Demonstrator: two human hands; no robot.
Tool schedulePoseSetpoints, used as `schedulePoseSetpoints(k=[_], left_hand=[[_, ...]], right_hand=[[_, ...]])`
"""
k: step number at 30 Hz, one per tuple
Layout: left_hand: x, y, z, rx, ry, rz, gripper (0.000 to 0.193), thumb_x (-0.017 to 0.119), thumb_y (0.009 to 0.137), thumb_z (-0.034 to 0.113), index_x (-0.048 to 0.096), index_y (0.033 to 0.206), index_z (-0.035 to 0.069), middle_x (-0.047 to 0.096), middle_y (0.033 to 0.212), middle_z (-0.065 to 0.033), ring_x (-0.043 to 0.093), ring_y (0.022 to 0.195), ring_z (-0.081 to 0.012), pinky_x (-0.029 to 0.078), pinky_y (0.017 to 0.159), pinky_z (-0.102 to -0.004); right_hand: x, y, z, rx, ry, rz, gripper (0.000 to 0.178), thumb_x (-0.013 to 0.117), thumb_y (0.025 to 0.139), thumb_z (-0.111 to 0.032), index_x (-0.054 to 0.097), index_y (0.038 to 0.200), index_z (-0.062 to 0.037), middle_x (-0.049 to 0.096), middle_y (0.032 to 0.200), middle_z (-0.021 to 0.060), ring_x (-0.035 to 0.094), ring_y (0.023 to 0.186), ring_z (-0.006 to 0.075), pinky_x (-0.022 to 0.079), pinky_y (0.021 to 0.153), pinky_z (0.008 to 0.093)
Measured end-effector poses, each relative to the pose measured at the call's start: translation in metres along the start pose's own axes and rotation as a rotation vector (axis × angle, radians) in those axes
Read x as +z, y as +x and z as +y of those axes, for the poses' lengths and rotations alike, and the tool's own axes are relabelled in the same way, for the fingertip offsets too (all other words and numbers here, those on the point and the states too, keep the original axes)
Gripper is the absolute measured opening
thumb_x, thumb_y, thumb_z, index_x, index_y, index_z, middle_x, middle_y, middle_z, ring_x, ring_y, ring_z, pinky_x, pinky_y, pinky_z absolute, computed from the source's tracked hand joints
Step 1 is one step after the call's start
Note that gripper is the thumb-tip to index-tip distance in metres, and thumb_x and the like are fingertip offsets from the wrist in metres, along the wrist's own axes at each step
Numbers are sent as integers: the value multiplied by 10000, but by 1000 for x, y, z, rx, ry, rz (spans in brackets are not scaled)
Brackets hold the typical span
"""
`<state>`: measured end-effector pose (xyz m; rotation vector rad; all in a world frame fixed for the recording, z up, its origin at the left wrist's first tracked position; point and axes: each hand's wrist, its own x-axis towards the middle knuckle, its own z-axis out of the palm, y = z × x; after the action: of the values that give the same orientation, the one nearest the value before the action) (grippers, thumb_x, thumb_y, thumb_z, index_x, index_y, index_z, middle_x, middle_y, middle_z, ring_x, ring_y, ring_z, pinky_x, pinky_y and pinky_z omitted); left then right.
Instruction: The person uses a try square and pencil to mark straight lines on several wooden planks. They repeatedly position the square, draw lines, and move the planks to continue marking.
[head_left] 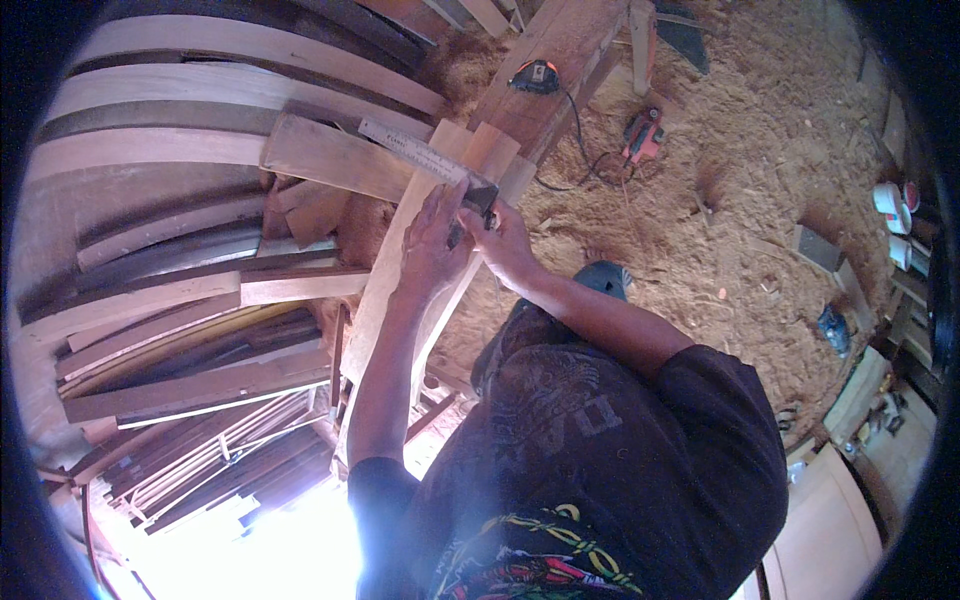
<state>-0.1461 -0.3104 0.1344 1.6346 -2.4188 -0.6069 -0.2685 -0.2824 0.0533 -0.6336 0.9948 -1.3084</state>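
A try square with a ruled silver blade (410, 148) and a dark stock lies across a pale board (385, 305) on the long timber beam. Its blade reaches out past the board's left edge, and the stock sits at the right edge. My left hand (432, 240) rests over the board, its fingers closed against the square near the stock. From the right, my right hand (503, 245) grips the stock with bent fingers. Part of the stock is hidden by my fingers, so whether anything else is held between them is unclear.
A black and orange tape measure (536, 77) sits on the beam (560, 35). Right of it, a red corded power tool (643, 135) lies on sawdust, its dark cable running to the beam. Stacked planks (180, 90) fill the left side. White tubs (888, 200) stand far right.
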Motion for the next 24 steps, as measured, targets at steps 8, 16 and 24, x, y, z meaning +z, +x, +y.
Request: schedulePoseSetpoints(k=[8, 16, 24], left_hand=[[-2, 2, 2, -14, 3, 2, 751, 743, 903, 304, 434, 1587, 258, 480, 1542, -260, 488, 1420, -436, 423, 1127, -561], [0, 2, -1, -4, 3, 11, 736, 732, 911, 326, 438, 1583, 264, 468, 1552, -249, 496, 1409, -441, 425, 1122, -561], [1, 3, -1, 3, 13, 9, 732, 732, 913, 357, 439, 1578, 265, 477, 1545, -223, 508, 1401, -424, 429, 1116, -561]], right_hand=[[-1, 0, -2, -22, 17, -7, 302, 676, 1049, -201, 633, 1297, -33, 676, 1063, 3, 587, 889, 75, 507, 758, 270], [0, 1, -1, 22, 45, -11, 305, 675, 1049, -191, 628, 1312, -44, 675, 1087, 2, 588, 905, 71, 509, 767, 266], [-3, -3, -12, 67, 61, -54, 303, 661, 1058, -215, 618, 1306, -46, 672, 1065, 10, 609, 886, 91, 524, 743, 282]])
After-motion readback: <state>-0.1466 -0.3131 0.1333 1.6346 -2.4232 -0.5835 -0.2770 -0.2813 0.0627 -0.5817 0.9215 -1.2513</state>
